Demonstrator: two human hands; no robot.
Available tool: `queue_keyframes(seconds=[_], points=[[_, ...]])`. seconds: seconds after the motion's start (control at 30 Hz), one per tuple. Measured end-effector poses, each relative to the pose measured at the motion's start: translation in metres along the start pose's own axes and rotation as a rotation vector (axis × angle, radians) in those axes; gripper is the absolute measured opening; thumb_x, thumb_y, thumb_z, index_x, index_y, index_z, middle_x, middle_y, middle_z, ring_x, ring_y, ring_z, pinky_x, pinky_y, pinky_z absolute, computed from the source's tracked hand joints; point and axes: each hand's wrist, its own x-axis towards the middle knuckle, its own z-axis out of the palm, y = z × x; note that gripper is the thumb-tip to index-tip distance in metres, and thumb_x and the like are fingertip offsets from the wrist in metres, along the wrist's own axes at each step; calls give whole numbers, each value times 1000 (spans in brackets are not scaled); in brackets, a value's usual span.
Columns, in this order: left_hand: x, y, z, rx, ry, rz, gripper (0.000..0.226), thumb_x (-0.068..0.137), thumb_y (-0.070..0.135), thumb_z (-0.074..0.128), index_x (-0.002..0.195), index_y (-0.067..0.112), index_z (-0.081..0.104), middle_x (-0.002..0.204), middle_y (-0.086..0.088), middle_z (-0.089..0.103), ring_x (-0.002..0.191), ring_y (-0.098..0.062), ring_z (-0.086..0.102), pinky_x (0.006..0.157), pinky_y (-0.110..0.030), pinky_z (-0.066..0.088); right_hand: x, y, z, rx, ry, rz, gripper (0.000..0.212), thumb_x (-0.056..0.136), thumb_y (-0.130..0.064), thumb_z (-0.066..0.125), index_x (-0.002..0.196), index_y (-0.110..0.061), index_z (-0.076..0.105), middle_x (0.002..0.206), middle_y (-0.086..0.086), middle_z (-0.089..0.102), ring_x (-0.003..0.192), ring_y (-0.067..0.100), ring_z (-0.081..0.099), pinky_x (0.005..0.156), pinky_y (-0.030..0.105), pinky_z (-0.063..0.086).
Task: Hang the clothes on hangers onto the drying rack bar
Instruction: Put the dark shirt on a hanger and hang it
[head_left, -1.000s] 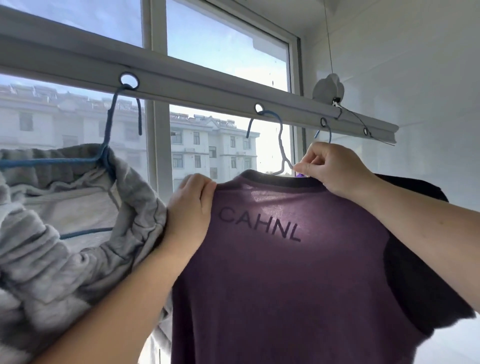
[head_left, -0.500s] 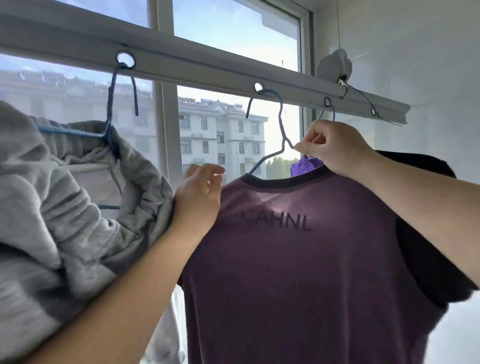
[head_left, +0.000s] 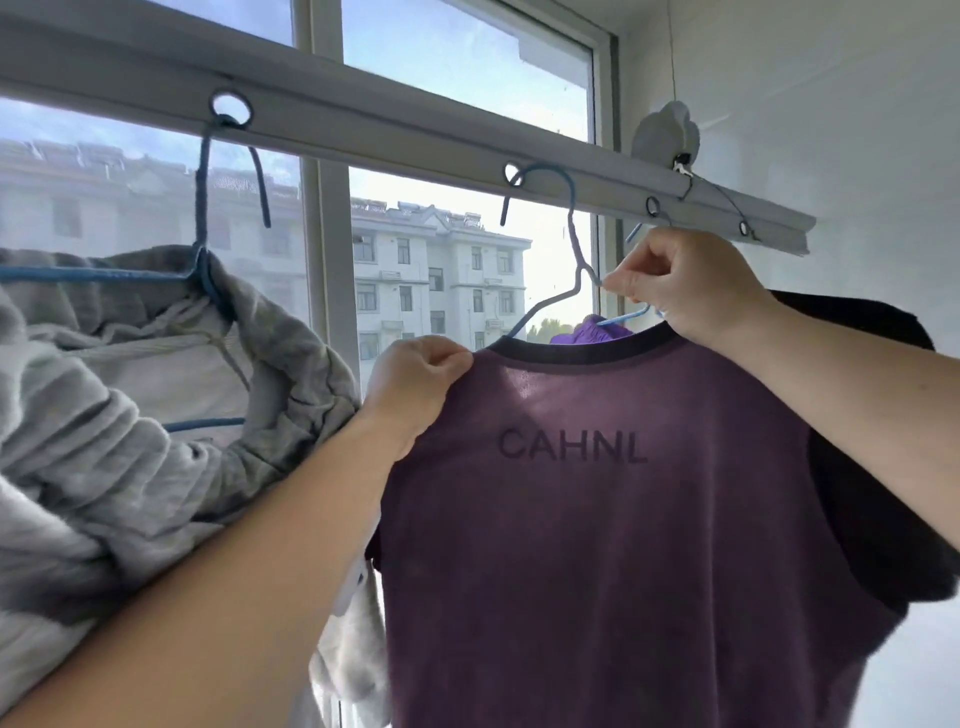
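While both hands work: purple shirt hooked in bar, fine adjustment under way, my read.
grey garment (head_left: 104, 415): far left, bunched thick fabric on blue hanger (head_left: 202, 249), hook through leftmost bar hole; looks heavier, bulky, soft.
left hand (head_left: 415, 384): fingers curled, pinching the shirt's shoulder edge just beside the collar.
purple shirt (head_left: 597, 545): centre, thin, light passes through it, so light and limp; "CAHNL" print; dark collar band; hangs below the bar on wire hanger.
wire hanger (head_left: 571, 228): thin, stiff, likely springy; hook sits in middle hole of drying rack bar (head_left: 363, 130); left arm partly bare above the shoulder.
right hand (head_left: 691, 286): fingers closed, pinching the hanger at its neck twist, just above the collar.
best hold: hanger neck for carrying, fabric at shoulder seam for tugging; cloth alone would slide.
black garment (head_left: 872, 467): right, behind the shirt, partly hidden.
containers: none in view; nothing to report inside any.
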Motion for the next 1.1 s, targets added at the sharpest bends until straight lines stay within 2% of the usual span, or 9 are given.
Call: queue_keyframes(seconds=[0.07,0.13,0.37,0.5,0.63,0.77,0.97,1.03,1.1], points=[[3,9,3,14,76,51,15,88,21,56,80,21,69,70,10,61,65,-7,54,59,-23,46,4,-4,-4,-5,35,-21,23,82,-29,68,85,-6,66,84,1,65,85,20,60,78,35,47],[4,18,7,27,106,116,17,88,21,54,83,19,70,76,9,63,74,-10,57,69,-27,49,7,-9,-7,-21,47,-52,22,82,-28,67,86,-6,67,86,2,66,88,22,62,82,38,49],[5,27,19,107,225,260,19,89,21,53,91,18,71,84,10,63,82,-8,57,74,-21,40,12,-13,-14,-10,184,-120,19,82,-29,67,83,-10,65,81,-6,61,83,15,59,78,32,46],[1,32,20,151,309,370,18,91,22,51,87,19,68,79,13,59,77,-6,54,66,-14,36,4,-3,-26,42,250,-95,20,81,-28,67,85,-8,64,75,-10,59,73,7,55,71,21,42],[-21,22,34,147,259,391,17,91,19,49,77,22,57,71,20,51,70,5,48,63,3,32,-28,27,-31,24,227,-10,20,82,-27,68,86,-8,65,80,0,63,78,15,58,69,23,40],[-45,2,54,140,216,359,18,92,17,48,75,22,53,69,19,49,68,5,47,64,1,33,-66,59,-29,11,151,90,18,82,-26,67,82,-9,63,81,7,65,80,24,61,67,26,41],[-78,-29,77,164,116,492,18,87,17,56,69,14,58,68,15,51,67,5,50,65,-2,34,-99,86,-36,-9,85,184,17,82,-27,67,82,-11,63,82,6,66,79,19,60,70,25,43],[-83,-36,83,104,96,432,17,89,20,54,77,13,64,75,13,55,72,6,51,68,-3,35,-108,91,-37,15,59,199,15,82,-27,68,81,-12,62,80,3,65,74,14,59,68,16,42],[-84,-41,90,122,27,276,19,92,21,49,98,16,67,92,13,58,83,6,53,76,-7,36,-117,95,-35,37,38,203,15,81,-26,68,81,-12,63,79,1,65,72,11,58,69,17,43]])
